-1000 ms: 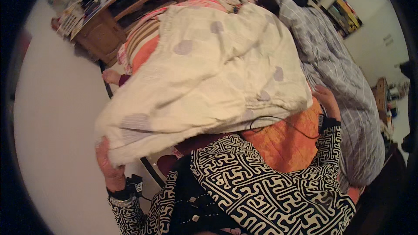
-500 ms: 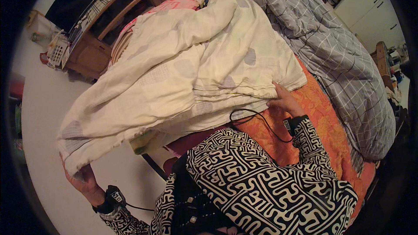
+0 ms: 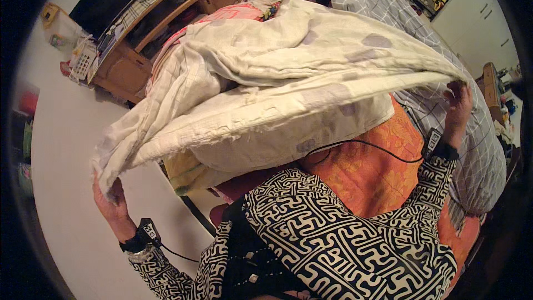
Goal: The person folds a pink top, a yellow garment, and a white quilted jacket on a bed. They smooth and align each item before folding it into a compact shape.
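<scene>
A cream blanket with pale grey patches is stretched in the air between my two hands, its near edge frayed. At the far left, my left hand grips one corner, the fingers partly hidden by the cloth. Out on the right, my right hand is closed on the opposite end, over the grey checked quilt. The blanket's far part lies heaped across the bed, and another layer of similar cream cloth rests beneath the lifted edge. Under that shows an orange patterned bedcover.
The grey checked quilt is bunched along the right side. A wooden cabinet stands at the back left, a white basket by its end. Black cables run from my wrist devices. White cupboards stand far right.
My right hand has moved right and up, pulling its end of the blanket out over the grey quilt. The near edge has risen and tightened. My left hand has shifted slightly up and right.
</scene>
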`<state>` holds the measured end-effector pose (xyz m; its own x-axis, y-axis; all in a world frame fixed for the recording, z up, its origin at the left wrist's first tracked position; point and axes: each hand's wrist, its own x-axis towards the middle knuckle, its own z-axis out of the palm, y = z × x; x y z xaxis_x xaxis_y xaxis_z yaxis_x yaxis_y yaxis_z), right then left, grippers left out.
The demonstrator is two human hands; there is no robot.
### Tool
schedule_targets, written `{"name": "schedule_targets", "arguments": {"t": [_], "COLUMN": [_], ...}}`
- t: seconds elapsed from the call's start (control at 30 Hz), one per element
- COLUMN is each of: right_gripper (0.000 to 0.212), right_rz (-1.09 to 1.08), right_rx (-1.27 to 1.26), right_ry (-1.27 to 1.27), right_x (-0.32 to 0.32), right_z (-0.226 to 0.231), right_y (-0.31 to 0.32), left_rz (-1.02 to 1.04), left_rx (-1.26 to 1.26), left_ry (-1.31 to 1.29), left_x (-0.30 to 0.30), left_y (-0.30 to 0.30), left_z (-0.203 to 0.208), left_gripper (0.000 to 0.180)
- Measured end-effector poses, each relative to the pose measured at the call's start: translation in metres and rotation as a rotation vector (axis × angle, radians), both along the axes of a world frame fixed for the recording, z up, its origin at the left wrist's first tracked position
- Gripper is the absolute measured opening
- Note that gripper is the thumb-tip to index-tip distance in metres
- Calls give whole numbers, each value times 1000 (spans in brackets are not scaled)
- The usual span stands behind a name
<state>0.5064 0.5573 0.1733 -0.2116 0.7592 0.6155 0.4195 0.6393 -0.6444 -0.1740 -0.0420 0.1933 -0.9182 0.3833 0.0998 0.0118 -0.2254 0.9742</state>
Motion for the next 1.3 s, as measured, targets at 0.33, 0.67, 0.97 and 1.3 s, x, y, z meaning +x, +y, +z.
{"name": "schedule_targets", "arguments": {"t": [0.33, 0.67, 0.97, 1.3], "right_gripper": [40, 57, 42, 30], "right_rz": [220, 208, 82, -2], "right_rx": [-858, -372, -12, -581], "right_ry": [-330, -665, -795, -393], "right_x": [-11, -113, -103, -62], "right_z": [-179, -191, -205, -190], "right_y": [-57, -123, -109, -52], "left_rz": [-147, -107, 18, -61], "left_rx": [-280, -195, -365, -179], "left_ry": [-265, -292, -207, -295], "left_x": [117, 125, 131, 137], "left_y": [-1, -3, -3, 4], "left_z": [-36, -45, -49, -48], "left_gripper": [38, 40, 42, 42]}}
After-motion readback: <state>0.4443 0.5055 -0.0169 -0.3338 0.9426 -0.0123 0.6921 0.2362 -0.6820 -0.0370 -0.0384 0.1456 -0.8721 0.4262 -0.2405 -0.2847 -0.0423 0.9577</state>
